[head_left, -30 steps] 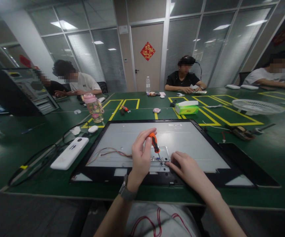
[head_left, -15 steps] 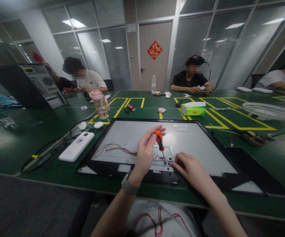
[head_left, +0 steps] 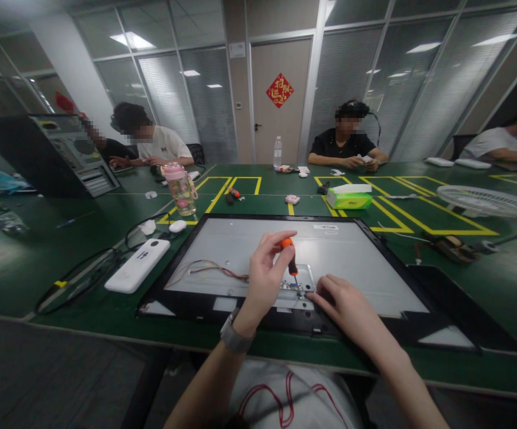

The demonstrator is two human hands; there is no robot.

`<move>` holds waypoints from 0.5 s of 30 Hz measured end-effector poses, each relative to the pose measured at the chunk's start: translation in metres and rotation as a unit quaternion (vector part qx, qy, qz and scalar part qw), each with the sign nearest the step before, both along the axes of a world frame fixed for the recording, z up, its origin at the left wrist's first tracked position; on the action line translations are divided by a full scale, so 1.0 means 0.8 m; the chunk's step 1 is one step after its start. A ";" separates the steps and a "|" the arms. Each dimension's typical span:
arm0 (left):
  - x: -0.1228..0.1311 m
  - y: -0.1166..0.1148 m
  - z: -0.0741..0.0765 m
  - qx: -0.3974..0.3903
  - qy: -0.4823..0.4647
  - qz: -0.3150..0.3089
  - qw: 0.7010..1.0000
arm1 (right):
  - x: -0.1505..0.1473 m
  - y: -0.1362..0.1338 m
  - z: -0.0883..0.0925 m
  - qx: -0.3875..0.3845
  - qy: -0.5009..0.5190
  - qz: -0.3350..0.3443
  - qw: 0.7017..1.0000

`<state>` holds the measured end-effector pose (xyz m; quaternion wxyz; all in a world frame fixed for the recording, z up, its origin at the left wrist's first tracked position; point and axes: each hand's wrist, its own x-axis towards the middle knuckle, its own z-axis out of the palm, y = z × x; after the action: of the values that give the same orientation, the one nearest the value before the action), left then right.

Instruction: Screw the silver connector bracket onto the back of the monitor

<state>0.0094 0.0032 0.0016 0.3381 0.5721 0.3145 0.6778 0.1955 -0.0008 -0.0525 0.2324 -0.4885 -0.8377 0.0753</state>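
My left hand, with a grey watch on its wrist, is closed around the orange and black handle of a screwdriver. The screwdriver stands nearly upright, its tip down at a small circuit board on the metal back of a flat display panel. Beside the tip, the fingertips of my right hand touch the board area; the fingers are curled, and whatever they pinch is too small to make out. Thin coloured wires run left from under my left hand across the panel.
Left of the panel lie a white power bank, a black cable and a pink-lidded bottle. Beyond it stands a green tissue pack. At right are a racket-like white frame and a black flat piece. Other people sit across the table.
My left thumb has shifted right across the screwdriver handle and the fingers have turned around it. The tip stays at the same spot; my right hand has hardly moved.
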 end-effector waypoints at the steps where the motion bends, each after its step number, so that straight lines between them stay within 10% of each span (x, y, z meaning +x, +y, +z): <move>1: 0.000 0.000 0.000 0.010 0.008 0.014 1.000 | 0.000 0.000 0.000 0.002 0.000 -0.002 1.000; 9: -0.002 0.004 -0.007 -0.002 -0.016 -0.044 0.999 | 0.000 0.000 0.000 0.005 0.002 -0.001 1.000; 15: -0.002 0.002 -0.003 0.036 0.027 0.026 0.999 | 0.000 0.000 -0.003 0.006 -0.001 -0.003 1.000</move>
<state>0.0076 0.0051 -0.0005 0.2912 0.5936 0.3141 0.6813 0.1957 -0.0006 -0.0549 0.2349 -0.4895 -0.8370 0.0689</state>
